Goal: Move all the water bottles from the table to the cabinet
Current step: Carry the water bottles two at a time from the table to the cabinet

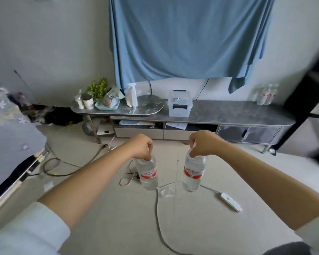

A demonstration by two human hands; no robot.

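While my left hand [140,146] and right hand [203,144] each pinch a water bottle [148,173] and a second bottle [193,172] only by the neck above the floor, I judge one could slip before the cabinet [228,115]

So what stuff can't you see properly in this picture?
Head view only:
- Caps of the two clear plastic water bottles with red labels: covered by the left hand and right hand gripping their tops.
- Clear bottles at the far right end of the long grey cabinet: blurred, count unclear.
- Label writing: too small.
- Inside the cabinet's grey doors: closed.
- Flower-patterned cloth: cut off by the left edge.
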